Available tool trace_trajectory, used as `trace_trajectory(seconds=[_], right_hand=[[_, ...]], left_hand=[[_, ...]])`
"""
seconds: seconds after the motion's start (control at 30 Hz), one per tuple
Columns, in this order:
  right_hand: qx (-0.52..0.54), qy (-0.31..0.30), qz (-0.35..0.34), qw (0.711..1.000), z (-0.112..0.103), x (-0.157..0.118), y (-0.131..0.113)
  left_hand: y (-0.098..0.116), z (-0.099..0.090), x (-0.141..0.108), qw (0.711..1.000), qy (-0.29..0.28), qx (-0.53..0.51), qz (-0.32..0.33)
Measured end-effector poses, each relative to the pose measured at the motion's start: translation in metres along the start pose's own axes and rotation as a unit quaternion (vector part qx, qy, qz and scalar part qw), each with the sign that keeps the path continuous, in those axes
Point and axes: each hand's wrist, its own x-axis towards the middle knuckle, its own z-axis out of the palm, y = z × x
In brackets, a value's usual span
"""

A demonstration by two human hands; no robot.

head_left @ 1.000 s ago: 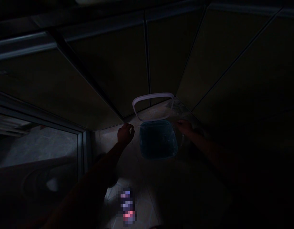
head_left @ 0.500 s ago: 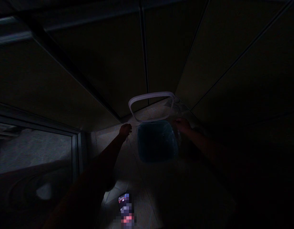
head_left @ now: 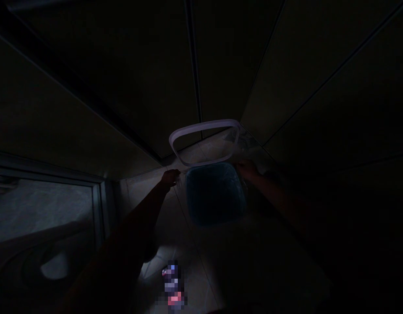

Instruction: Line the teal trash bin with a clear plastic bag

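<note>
**L hand** [head_left: 170, 178]: fingers curled together, just L of bucket's top edge, near lower L end of handle. Can't tell if touching, too dark.

**R hand** [head_left: 248, 171]: at upper R corner of bucket, looks closed on its edge, but grip not clear in the dark.

**Bucket:** square-ish plastic bucket [head_left: 216, 194], blue-tinted, between both hands, open top facing camera. Inside too dark to make out. Can't tell if it's on floor or held up.

**Handle:** pale loop handle [head_left: 204, 124], rounded rect shape, stands out past bucket's far edge, away from both hands.

**Below hands:** floor tiles [head_left: 201, 248], dim, under and around bucket.

**Nearer than L hand:** blurred item [head_left: 171, 283] on floor, pixelated, can't tell what it is.

**Far L of L hand:** door frame [head_left: 98, 213], dark, upright, w/ pale round shape [head_left: 54, 267] beyond it, unclear what.

**Past both hands:** wall panels [head_left: 286, 65], dark, w/ thin seams running to corner behind handle.
</note>
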Motion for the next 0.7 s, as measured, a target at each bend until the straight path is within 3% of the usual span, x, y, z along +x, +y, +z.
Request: trace_trajectory(seconds=[0.1, 0.17, 0.27, 0.33, 0.53, 0.7], right_hand=[[0.003, 0.006, 0.020, 1.000, 0.000, -0.001, 0.000], [0.006, 0.039, 0.016, 0.999, -0.004, 0.000, -0.003], [0.050, 0.103, 0.001, 0.993, -0.020, 0.002, -0.016], [0.089, 0.112, -0.006, 0.990, -0.036, 0.003, -0.032], [0.195, 0.026, -0.081, 0.977, -0.083, -0.020, -0.088], [0.225, -0.013, -0.072, 0.972, -0.093, -0.061, -0.107]], left_hand=[[0.003, 0.000, -0.004, 0.999, 0.006, -0.030, -0.020], [0.010, -0.002, -0.005, 0.998, 0.042, -0.043, -0.008], [0.031, -0.009, -0.007, 0.991, 0.115, -0.063, 0.029], [0.050, -0.013, -0.013, 0.987, 0.133, -0.080, 0.050], [0.106, -0.017, -0.050, 0.970, 0.075, -0.219, 0.074], [0.121, -0.021, -0.087, 0.970, 0.058, -0.234, 0.029]])
